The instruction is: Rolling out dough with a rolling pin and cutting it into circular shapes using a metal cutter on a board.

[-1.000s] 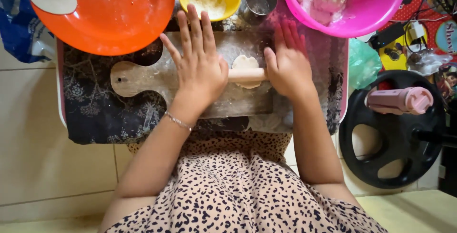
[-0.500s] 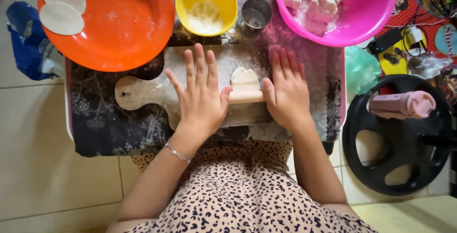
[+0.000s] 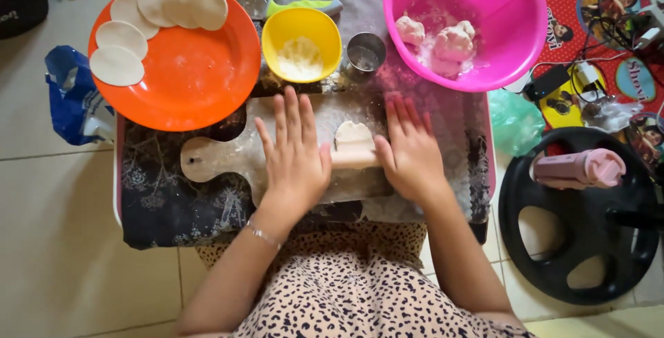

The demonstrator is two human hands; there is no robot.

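Head view: flat open hands point(image 3: 296, 162) point(image 3: 413, 155) press a pin point(image 3: 354, 159) over dough point(image 3: 353, 133); five discs point(image 3: 117, 66) plated, lumps point(image 3: 453, 42) remain.

Bright, even daylight is filling whole frame; no single source is showing. Shadows are staying soft: faint one is falling beneath left hand point(image 3: 294, 162) and right hand point(image 3: 411, 155) onto wooden board point(image 3: 228, 158). Mild sheen is glinting on orange plate point(image 3: 187, 75) and inner wall of pink basin point(image 3: 484, 6). Colours are reading saturated. Centre is holding sharp; fingertips are smearing slightly. Wide lens is bending tile lines toward frame edges, corners are softening. Upper left corner is going dark.
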